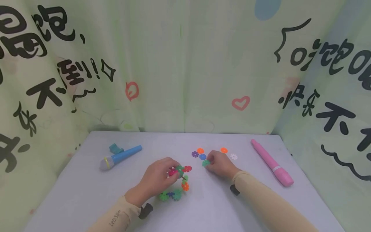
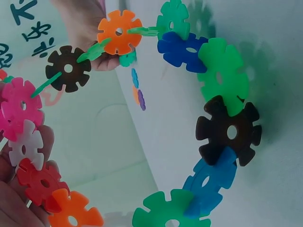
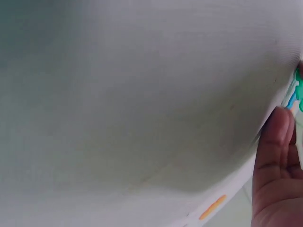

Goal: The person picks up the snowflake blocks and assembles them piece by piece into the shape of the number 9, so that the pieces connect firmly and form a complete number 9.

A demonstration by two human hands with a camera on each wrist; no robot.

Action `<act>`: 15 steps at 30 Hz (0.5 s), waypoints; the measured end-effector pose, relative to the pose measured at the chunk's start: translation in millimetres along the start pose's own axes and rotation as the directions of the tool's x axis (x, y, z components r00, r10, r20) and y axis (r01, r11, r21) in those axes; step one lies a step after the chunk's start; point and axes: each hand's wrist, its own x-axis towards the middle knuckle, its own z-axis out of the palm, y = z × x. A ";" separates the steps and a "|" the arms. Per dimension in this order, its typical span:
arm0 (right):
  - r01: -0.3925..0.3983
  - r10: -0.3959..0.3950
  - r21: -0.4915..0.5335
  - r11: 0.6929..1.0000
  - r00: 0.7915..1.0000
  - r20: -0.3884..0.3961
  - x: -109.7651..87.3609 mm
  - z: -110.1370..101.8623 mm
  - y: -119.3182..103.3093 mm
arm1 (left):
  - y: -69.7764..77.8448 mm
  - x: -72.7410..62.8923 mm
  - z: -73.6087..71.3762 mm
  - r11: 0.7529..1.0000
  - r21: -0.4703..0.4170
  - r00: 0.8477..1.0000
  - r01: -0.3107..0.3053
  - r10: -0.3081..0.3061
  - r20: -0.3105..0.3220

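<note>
My left hand (image 1: pixel 156 175) holds a chain of interlocking plastic snowflake discs (image 1: pixel 185 186), in pink, red, orange, green, blue, black and white. In the left wrist view the chain of discs (image 2: pixel 222 61) curves round in a loop, its lower part close to the tabletop. Fingers of the left hand (image 2: pixel 16 203) lie behind its pink, white and red discs. Over the table to the right, my right hand (image 1: pixel 221 164) pinches a single green disc (image 1: pixel 205 163) between thumb and fingers. That green disc (image 3: pixel 299 90) is only partly visible in the right wrist view.
Loose discs lie beyond the right hand: purple (image 1: pixel 195 154), blue (image 1: pixel 202 157), two orange (image 1: pixel 224 150) and white (image 1: pixel 233 156). A blue toy microphone (image 1: pixel 124 155) and a teal piece (image 1: pixel 116 148) are at left, a pink marker-shaped object (image 1: pixel 272 162) at right. Printed curtains (image 1: pixel 185 64) surround the white table (image 1: pixel 87 180).
</note>
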 end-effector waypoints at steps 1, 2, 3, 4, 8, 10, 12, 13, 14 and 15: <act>0.006 -0.006 0.008 1.000 1.000 -0.001 -0.2 0.0 0.4 | 0.2 0.1 -0.1 1.000 0.000 1.000 0.002 -0.002 0.000; 0.013 -0.013 0.016 1.000 1.000 -0.003 -0.1 0.1 0.9 | 0.4 0.2 -0.1 1.000 0.001 1.000 0.002 -0.002 0.000; 0.020 -0.020 0.027 0.999 1.000 -0.003 -0.1 0.2 2.0 | 0.6 0.2 -0.1 1.000 0.001 1.000 0.003 -0.003 0.001; 0.027 -0.027 0.038 0.999 1.000 -0.004 -0.2 0.3 2.8 | 0.9 0.2 -0.1 1.000 0.003 1.000 0.004 -0.004 0.001; 0.076 -0.075 0.105 0.992 0.997 -0.010 -3.9 -2.0 3.0 | 1.4 0.3 -0.4 1.000 0.001 1.000 0.010 -0.010 0.004; 0.113 -0.112 0.133 0.985 0.994 -0.017 -7.6 -4.6 1.5 | 1.6 0.5 -0.5 1.000 0.000 1.000 0.017 -0.017 0.009; 0.137 -0.135 0.162 0.977 0.991 -0.022 -11.7 -7.8 -1.3 | 1.7 0.7 -0.5 1.000 0.001 1.000 0.022 -0.022 0.016; 0.148 -0.146 0.179 0.973 0.989 -0.023 -13.7 -9.2 -2.9 | 1.8 0.9 -0.4 1.000 0.003 0.999 0.024 -0.025 0.020; 0.154 -0.153 0.200 0.968 0.988 -0.020 -16.0 -10.7 -4.8 | 2.0 0.9 -0.4 1.000 0.005 0.999 0.028 -0.028 0.024; 0.161 -0.162 0.224 0.961 0.987 -0.015 -18.5 -12.0 -6.7 | 2.1 1.2 -0.3 1.000 0.006 0.999 0.029 -0.029 0.027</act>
